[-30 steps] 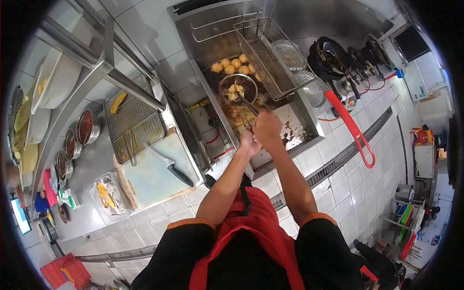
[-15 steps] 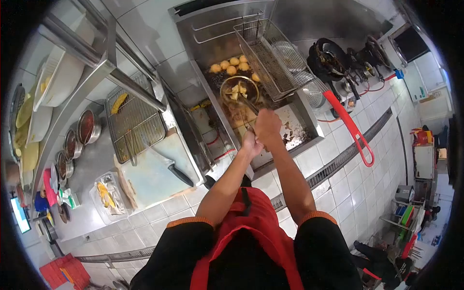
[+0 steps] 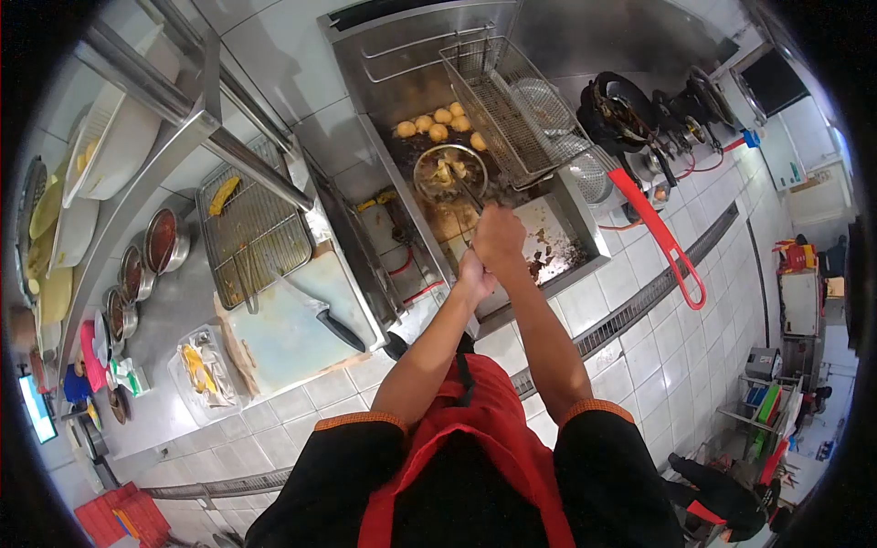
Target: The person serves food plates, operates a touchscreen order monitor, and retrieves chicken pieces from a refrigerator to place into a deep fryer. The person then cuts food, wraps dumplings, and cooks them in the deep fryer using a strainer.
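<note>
A round strainer sits over dark oil in the fryer, with several yellow fried pieces in it. My left hand is wrapped around its thin handle, low over the fryer's front. Just above and touching it, my right hand grips a metal utensil whose tip reaches into the strainer; its exact kind is unclear. Several round golden balls float behind the strainer. Fingers hide most of both handles.
A wire fryer basket rests at the fryer's right, beside a red-handled strainer. Black woks stand farther right. To the left are a rack tray, a knife on a cutting board and sauce bowls.
My hands have shifted slightly left, and the utensil's tip has moved within the strainer. The pieces in it lie a little differently. The rightmost ball has drifted slightly left.
</note>
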`<state>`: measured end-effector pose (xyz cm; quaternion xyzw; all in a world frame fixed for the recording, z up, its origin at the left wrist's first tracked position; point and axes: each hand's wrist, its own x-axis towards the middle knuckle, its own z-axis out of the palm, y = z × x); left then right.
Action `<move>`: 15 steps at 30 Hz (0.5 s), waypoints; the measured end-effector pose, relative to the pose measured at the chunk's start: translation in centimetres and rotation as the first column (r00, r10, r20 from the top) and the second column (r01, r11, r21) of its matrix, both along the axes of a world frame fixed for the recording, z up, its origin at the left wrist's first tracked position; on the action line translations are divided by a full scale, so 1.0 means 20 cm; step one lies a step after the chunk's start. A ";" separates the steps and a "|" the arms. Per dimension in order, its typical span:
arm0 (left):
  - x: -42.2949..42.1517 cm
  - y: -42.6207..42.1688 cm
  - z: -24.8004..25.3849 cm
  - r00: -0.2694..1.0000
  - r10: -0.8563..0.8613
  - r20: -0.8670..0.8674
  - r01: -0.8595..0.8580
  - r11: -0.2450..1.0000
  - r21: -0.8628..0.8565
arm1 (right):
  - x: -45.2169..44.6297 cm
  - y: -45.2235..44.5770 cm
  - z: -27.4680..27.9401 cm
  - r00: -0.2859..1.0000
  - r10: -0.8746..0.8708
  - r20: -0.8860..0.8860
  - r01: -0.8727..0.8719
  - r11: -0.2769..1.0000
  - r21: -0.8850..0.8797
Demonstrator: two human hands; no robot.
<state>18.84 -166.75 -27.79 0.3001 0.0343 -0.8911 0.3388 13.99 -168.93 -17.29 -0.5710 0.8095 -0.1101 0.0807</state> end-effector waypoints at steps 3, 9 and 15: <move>0.02 0.10 0.04 0.948 0.180 -0.261 -0.288 0.832 -0.474 | -0.01 0.01 -0.47 0.935 0.005 0.355 -0.006 1.000 0.002; 0.09 -0.03 -0.21 0.974 -0.144 -0.177 0.092 0.958 -0.270 | 0.05 -0.09 -0.45 0.999 -0.052 0.008 0.052 0.928 -0.369; 0.09 -0.11 -0.18 0.982 -0.173 -0.079 0.145 0.951 -0.274 | 0.02 -0.04 -0.15 0.959 -0.082 0.272 0.069 0.996 0.057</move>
